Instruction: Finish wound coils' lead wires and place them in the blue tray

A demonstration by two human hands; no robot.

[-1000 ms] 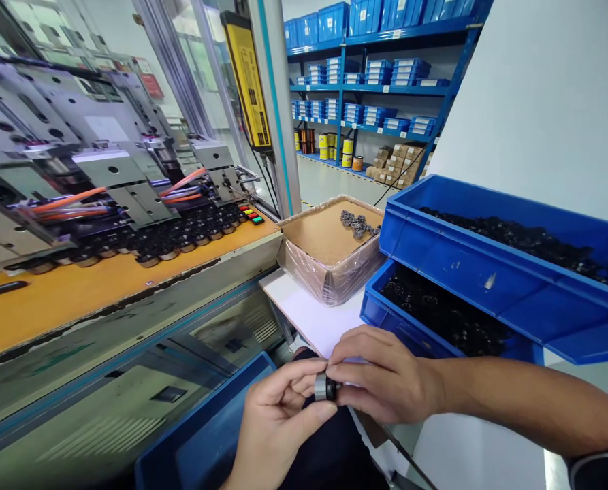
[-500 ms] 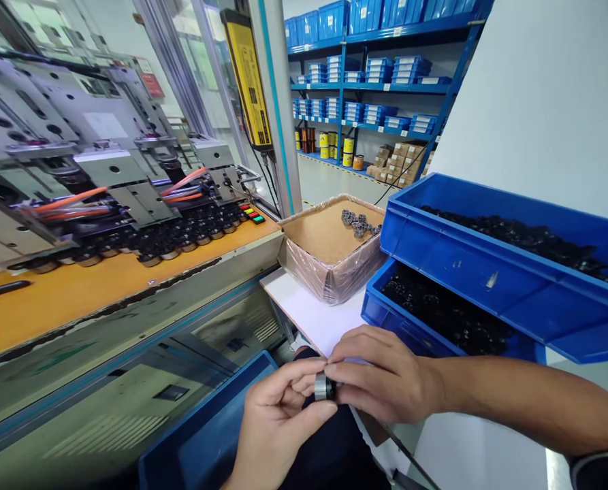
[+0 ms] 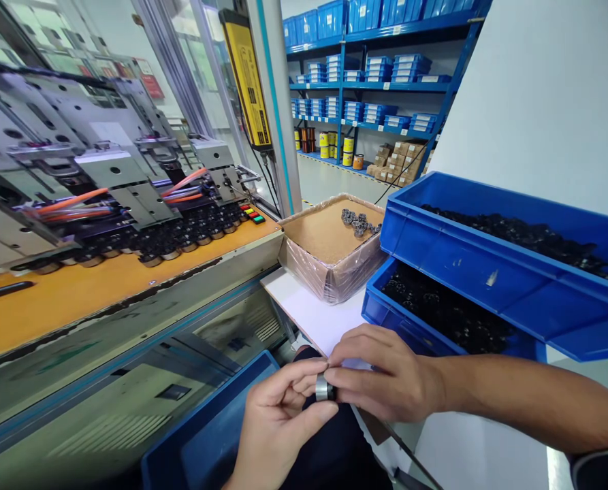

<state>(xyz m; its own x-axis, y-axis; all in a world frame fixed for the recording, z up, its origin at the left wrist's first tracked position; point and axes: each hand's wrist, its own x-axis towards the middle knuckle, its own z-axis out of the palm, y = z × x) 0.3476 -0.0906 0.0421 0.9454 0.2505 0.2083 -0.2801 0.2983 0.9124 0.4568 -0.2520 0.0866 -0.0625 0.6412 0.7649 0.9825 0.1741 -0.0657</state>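
Between my two hands is a small silver metal ring with a black part on its right side (image 3: 323, 388). My left hand (image 3: 282, 408) pinches the silver ring between thumb and fingers. From the right, my right hand (image 3: 380, 374) closes its fingers on the black side of the same piece, partly hiding it. Both hands are above my lap, just in front of the white table's (image 3: 308, 309) edge.
An open carton (image 3: 329, 279) with metal parts stands beyond my hands. Two stacked blue bins (image 3: 487, 262) of black parts are at right. Left is a machine bench (image 3: 104, 292) with rows of black assemblies. A blue tub (image 3: 206, 435) sits low at left.
Both hands stay in nearly the same place, holding the same piece. The right fingers have shifted very slightly, covering a little more of the black part.
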